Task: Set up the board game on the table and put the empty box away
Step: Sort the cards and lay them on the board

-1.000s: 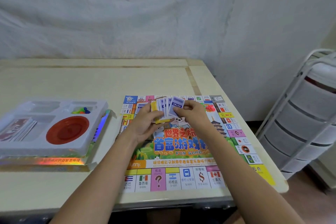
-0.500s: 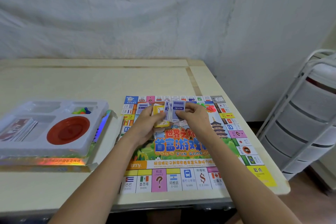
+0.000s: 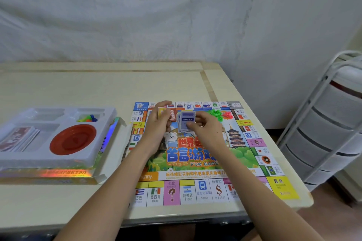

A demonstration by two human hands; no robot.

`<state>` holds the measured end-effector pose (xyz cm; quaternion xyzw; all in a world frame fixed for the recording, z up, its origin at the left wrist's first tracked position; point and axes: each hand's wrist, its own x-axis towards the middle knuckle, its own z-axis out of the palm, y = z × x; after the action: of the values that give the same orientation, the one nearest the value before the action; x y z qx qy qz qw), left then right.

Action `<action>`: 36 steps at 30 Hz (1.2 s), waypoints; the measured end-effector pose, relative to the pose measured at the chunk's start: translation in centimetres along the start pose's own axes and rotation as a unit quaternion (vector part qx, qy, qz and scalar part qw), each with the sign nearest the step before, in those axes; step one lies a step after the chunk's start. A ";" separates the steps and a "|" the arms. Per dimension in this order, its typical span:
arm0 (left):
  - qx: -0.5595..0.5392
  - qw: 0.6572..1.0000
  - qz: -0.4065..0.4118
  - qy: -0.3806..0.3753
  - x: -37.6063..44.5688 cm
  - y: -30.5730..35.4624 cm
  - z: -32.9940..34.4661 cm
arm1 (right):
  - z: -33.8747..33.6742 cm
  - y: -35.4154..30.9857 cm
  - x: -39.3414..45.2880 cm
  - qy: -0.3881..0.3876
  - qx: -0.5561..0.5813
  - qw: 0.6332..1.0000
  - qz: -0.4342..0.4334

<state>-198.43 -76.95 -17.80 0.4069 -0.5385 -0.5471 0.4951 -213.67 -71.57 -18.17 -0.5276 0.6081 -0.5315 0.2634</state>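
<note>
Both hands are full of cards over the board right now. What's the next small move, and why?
Probably lower the blue cards in the right hand onto the board as one pile. The left hand grips the yellow cards apart from them, so the sort looks done, and the tray still holds pieces.

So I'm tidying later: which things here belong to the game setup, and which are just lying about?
Setup: board, blue cards in right hand, yellow cards in left hand, green and red pieces, box, tray, red dish, banknotes.
Lying about: drawer cart, wall sheet.
</note>
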 end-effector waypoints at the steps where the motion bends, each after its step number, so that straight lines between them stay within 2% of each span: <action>1: 0.003 1.000 -0.004 -0.004 -0.1 -0.2 0.3 | 0.3 0.2 -0.1 -0.006 -0.032 0.999 -0.006; 5: 0.021 1.000 -0.014 -0.004 -0.6 -0.6 1.3 | 1.0 1.1 -0.5 -0.023 -0.145 0.989 -0.024; 10: 0.068 0.998 0.006 0.012 -0.4 -1.0 1.3 | 1.2 1.3 -0.5 -0.001 -0.200 0.978 -0.065; 19: 0.084 0.996 0.012 0.031 -0.2 -1.4 1.2 | 0.9 1.6 -0.4 0.009 -0.191 0.979 -0.064; 24: 0.048 0.998 0.016 0.026 0.7 0.0 -0.9 | 1.9 -0.5 1.8 -0.024 -0.175 0.983 -0.045; 28: 0.162 0.985 0.050 0.028 3.8 1.7 -5.1 | 4.1 -3.6 5.4 -0.059 -0.130 0.990 -0.021; 32: 0.202 0.979 -0.001 0.041 7.5 2.8 -7.8 | 6.9 -5.3 9.0 -0.115 -0.119 0.986 0.026; 36: 0.318 0.947 -0.047 0.024 10.4 2.4 -8.6 | 9.1 -4.7 11.7 -0.150 -0.208 0.965 0.046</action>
<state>-191.61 -88.62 -15.27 0.5809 -0.6526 -0.3607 0.3264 -207.57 -85.14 -13.69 -0.6159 0.6824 -0.2951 0.2606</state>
